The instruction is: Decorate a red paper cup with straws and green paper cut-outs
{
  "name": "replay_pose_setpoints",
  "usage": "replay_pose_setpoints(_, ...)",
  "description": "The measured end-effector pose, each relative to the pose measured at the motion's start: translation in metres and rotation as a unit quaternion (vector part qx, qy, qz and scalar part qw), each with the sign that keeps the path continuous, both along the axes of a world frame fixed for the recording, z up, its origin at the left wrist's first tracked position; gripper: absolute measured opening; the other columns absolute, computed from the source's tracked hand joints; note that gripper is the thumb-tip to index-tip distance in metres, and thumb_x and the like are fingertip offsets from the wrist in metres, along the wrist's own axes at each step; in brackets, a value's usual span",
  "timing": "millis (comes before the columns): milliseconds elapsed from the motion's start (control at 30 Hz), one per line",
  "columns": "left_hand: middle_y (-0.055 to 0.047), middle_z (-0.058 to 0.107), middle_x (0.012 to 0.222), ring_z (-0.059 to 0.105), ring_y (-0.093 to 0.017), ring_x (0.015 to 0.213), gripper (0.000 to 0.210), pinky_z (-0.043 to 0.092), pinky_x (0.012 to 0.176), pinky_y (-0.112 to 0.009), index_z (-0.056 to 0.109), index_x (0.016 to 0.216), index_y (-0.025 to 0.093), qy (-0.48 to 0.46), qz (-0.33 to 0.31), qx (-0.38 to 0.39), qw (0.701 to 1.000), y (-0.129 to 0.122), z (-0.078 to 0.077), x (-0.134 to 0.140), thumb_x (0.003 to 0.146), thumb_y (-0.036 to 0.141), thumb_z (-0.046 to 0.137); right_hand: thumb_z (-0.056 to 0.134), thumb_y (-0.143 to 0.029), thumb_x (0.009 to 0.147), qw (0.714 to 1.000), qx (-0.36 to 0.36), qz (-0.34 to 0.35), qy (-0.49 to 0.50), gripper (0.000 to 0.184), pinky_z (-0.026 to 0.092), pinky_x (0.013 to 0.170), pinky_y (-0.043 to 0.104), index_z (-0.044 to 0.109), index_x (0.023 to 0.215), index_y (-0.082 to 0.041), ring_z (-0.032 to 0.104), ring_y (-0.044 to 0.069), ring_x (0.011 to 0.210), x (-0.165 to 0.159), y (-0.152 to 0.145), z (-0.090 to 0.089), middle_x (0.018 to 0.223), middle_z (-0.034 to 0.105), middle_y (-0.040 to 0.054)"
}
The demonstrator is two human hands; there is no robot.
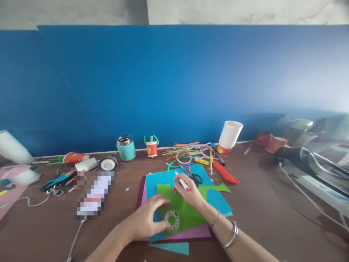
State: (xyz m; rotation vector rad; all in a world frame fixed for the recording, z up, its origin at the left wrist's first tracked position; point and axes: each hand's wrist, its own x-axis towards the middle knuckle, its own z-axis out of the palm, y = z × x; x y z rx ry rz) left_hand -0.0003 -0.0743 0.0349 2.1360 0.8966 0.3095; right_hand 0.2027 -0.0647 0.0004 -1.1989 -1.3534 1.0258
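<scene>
The green sheet (191, 209) lies on a blue sheet (219, 200), on top of a paper pile in the front middle of the bench (51, 233). A clear ring (177, 222) sits on the green sheet, at its near left part. The right hand (190, 191) has its fingers shut round a white pen (182, 182) with a red end, over the green sheet. I cannot tell if the pen touches it. The left hand (145, 218) is spread wide with nothing gripped, its thumb by the ring. Scissors (196, 179) lie just past the right hand. Straws (185, 150) are heaped near the back edge. Left of them stand a little cup (152, 149) and a teal jar (126, 150). Tall white cups (230, 135) stand to their right.
</scene>
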Motion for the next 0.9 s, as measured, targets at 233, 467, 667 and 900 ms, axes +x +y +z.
replay_pose_setpoints(233,-0.01,0.058,0.119,0.062,-0.025,0.096,0.037,0.052,0.079,-0.033,0.055,0.118,0.021,0.194,0.03,0.224,0.954,-0.05,0.02,0.013,0.083,0.017,0.049,0.052,-0.037,0.081,1.0,0.009,-0.004,-0.005,0.018,0.042,0.055,0.026,0.053,0.086,-0.02,0.055,0.014,0.058,0.0,0.0,-0.001,0.062,0.058,-0.0011)
replay_pose_setpoints(467,-0.014,0.035,0.143,0.07,-0.023,0.075,0.058,0.057,0.058,-0.028,0.037,0.137,0.024,0.327,-0.013,0.226,0.918,-0.074,-0.01,0.035,0.082,0.008,0.046,0.049,-0.05,0.083,1.0,0.004,0.001,0.017,0.033,0.041,0.053,0.026,0.056,0.093,-0.019,0.054,0.014,0.057,-0.001,-0.001,0.0,0.062,0.058,-0.0003)
replay_pose_setpoints(667,-0.01,0.055,0.128,0.064,-0.025,0.096,0.046,0.055,0.077,-0.035,0.044,0.13,0.019,0.235,0.067,0.183,0.952,-0.055,-0.001,0.029,0.087,0.031,0.052,0.049,-0.048,0.084,1.0,-0.002,0.014,0.001,0.031,0.041,0.053,0.026,0.056,0.09,-0.018,0.054,0.014,0.057,0.0,0.0,-0.005,0.062,0.059,0.0006)
replay_pose_setpoints(900,-0.005,0.056,0.126,0.064,-0.024,0.096,0.035,0.053,0.079,-0.035,0.051,0.121,0.023,0.201,0.075,0.155,0.964,-0.053,-0.007,0.029,0.086,0.028,0.053,0.049,-0.046,0.084,1.0,-0.002,0.015,0.002,0.029,0.041,0.053,0.026,0.055,0.09,-0.018,0.054,0.014,0.057,0.001,0.0,-0.006,0.062,0.058,0.0002)
